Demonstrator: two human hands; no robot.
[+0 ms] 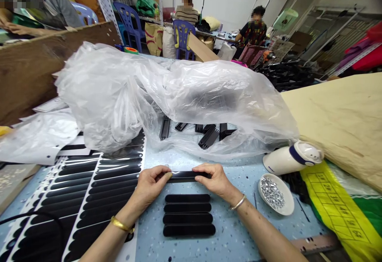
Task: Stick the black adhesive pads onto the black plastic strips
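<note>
Both my hands pinch a glossy black strip-shaped plastic piece [184,176] at its two ends, just above the blue speckled table [238,222]. My left hand [153,184] closes on its left end with thumb and forefinger. The right end is between the fingers and thumb of my right hand [215,179]. Directly below it, several black round-ended strips [188,218] lie in a stack of rows, side by side. Left of my left hand are white sheets bearing many black round-ended stickers [113,188].
A clear plastic bag [217,91] spreads across the back, with black ribbed parts [209,135] at its opening. To the right are a white bowl [288,208] of small silvery pieces, a white bottle [283,159] on its side and a yellow printed bag [337,206]. Other people sit farther back.
</note>
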